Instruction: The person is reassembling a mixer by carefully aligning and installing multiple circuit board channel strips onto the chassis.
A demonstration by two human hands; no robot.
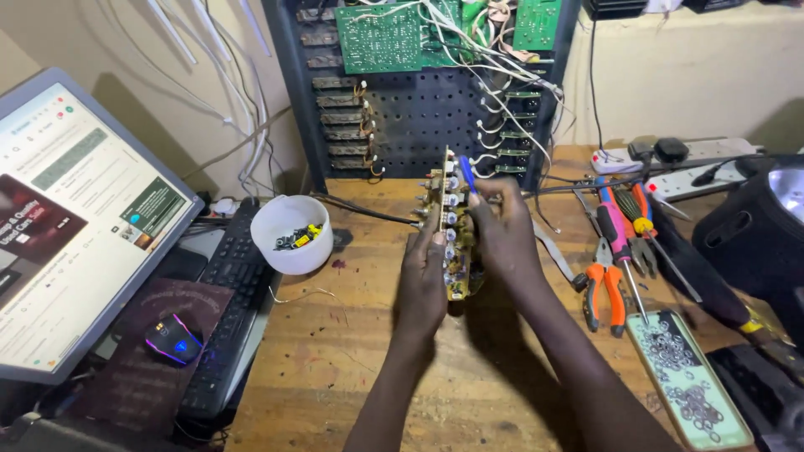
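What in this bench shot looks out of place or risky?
A phone lies at the table's right edge among loose pliers and screwdrivers. Both hands hold a circuit board on edge. Nothing looks spilled.

- Left hand [421, 280] at 6 o'clock: bare, no glove, ring or watch.
- Right hand [505, 238] toward 4 o'clock: bare, forearm unsleeved.
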